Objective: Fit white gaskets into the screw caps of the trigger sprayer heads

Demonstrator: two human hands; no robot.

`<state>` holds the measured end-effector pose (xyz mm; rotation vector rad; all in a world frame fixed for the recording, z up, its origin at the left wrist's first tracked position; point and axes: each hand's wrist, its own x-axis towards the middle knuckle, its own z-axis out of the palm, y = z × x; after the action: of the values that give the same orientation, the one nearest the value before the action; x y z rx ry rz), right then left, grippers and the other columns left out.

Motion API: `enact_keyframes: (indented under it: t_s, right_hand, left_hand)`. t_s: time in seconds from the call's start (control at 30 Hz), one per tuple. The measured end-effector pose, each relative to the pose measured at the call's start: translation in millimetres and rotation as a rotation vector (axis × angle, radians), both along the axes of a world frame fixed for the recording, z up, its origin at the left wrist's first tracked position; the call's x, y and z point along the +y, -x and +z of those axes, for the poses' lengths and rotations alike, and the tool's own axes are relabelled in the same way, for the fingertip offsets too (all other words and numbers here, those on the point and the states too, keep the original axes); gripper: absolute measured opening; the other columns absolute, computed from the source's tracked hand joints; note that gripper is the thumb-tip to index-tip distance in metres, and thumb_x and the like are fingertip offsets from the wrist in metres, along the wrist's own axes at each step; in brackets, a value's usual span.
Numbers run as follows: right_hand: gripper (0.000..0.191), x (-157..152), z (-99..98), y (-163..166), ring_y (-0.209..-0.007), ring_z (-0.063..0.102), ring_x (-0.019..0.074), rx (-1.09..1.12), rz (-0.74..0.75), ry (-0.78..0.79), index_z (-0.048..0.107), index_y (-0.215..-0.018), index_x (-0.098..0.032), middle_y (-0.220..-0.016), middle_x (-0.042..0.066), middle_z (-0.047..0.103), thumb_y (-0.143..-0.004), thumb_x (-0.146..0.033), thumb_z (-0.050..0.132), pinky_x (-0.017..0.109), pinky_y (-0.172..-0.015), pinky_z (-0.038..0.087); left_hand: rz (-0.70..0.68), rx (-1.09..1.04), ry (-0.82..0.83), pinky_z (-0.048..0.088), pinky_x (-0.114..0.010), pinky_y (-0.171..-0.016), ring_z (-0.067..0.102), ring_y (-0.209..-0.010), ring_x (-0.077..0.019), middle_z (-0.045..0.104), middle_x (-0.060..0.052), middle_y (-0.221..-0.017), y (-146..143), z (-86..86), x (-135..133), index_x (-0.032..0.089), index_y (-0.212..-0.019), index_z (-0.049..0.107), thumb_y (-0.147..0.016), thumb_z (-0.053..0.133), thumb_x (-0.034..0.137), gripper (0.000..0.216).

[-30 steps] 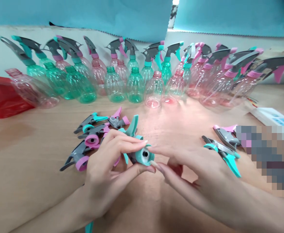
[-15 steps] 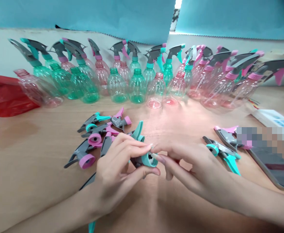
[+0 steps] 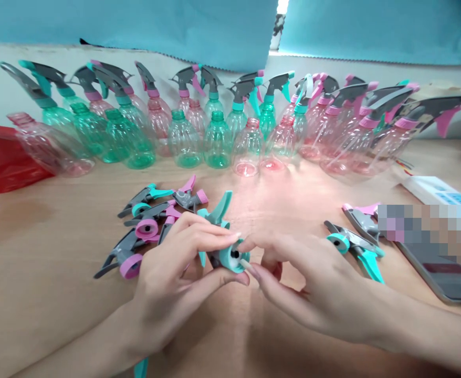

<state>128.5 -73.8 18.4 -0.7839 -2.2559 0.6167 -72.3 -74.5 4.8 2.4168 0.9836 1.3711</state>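
My left hand [image 3: 183, 268] is closed round a grey trigger spray head with a teal collar [image 3: 227, 258]. The collar's open end faces right and toward me, showing a white inside with a dark hole. At its rim, the thumb and forefinger of my right hand [image 3: 305, 278] grip the collar, the thumb tip at the lower edge. Whether something small sits between these fingertips, I cannot tell. Just beyond my left fingers lies another spray head with a teal trigger [image 3: 221, 209], partly hidden. Grey spray heads with pink collars [image 3: 131, 265] lie to the left of that hand.
Clear pink and green bottles [image 3: 218, 142] stand along the back, several topped with spray heads. More loose spray heads [image 3: 356, 247] lie at right beside a phone [image 3: 439, 273] and a white box [image 3: 437, 189]. A red bag [image 3: 10, 157] rests at the far left.
The view has swung slightly right. The held collar has turned so that its inside shows more, and my right thumb has moved to the collar's lower rim.
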Motion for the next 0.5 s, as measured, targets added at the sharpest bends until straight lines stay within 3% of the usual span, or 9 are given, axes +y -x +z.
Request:
enact_keyframes:
  t_s: [0.17, 0.23, 0.3, 0.4, 0.5]
  right_hand:
    - [0.016, 4.3, 4.6, -5.2, -0.056, 0.057, 0.0074, 0.017, -0.106, -0.056, 0.058, -0.094, -0.021, -0.064, -0.006, 0.057, -0.082, -0.01, 0.056, 0.018, -0.053, 0.044]
    - [0.012, 7.0, 8.2, -7.3, -0.062, 0.06, 0.0086, 0.043, -0.159, 0.018, 0.057, -0.089, -0.022, -0.064, -0.006, 0.058, -0.083, -0.011, 0.056, 0.018, -0.054, 0.045]
    - [0.005, 9.4, 10.7, -8.7, -0.067, 0.061, 0.0099, 0.055, -0.157, 0.19, 0.055, -0.09, -0.021, -0.072, -0.003, 0.061, -0.086, -0.019, 0.057, 0.019, -0.054, 0.048]
    - [0.03, 14.2, 10.9, -10.6, -0.088, 0.062, 0.0121, -0.002, 0.008, 0.376, 0.049, -0.113, -0.02, -0.105, 0.003, 0.063, -0.087, -0.032, 0.059, 0.024, -0.073, 0.054]
    - [0.057, 21.5, 9.2, -14.3, -0.118, 0.05, 0.0144, -0.059, 0.126, 0.229, 0.036, -0.132, -0.02, -0.134, 0.006, 0.049, -0.084, -0.033, 0.063, 0.028, -0.099, 0.043]
  left_hand:
    - [0.003, -0.039, 0.01, 0.051, -0.037, -0.07, 0.061, -0.08, -0.0196, 0.07, -0.003, -0.085, 1.2, 3.0, 1.3, 0.02, -0.097, 0.062, -0.072, 0.078, 0.023, 0.03]
    - [0.013, -0.032, 0.01, 0.049, -0.037, -0.071, 0.06, -0.079, -0.0195, 0.07, -0.003, -0.086, 2.4, 3.8, 0.8, 0.02, -0.098, 0.062, -0.072, 0.078, 0.024, 0.031]
    - [0.026, -0.037, 0.02, 0.049, -0.038, -0.072, 0.059, -0.08, -0.0197, 0.069, -0.002, -0.088, 3.6, 2.6, -0.7, 0.022, -0.102, 0.061, -0.072, 0.078, 0.024, 0.034]
    - [0.017, -0.123, 0.072, 0.051, -0.037, -0.076, 0.061, -0.086, -0.0197, 0.067, -0.002, -0.093, 3.3, -2.6, -4.1, 0.025, -0.113, 0.056, -0.073, 0.077, 0.023, 0.045]
    - [-0.016, -0.218, 0.143, 0.054, -0.03, -0.07, 0.063, -0.087, -0.0179, 0.065, -0.003, -0.097, -0.9, -8.8, -8.0, 0.025, -0.114, 0.055, -0.073, 0.076, 0.019, 0.047]
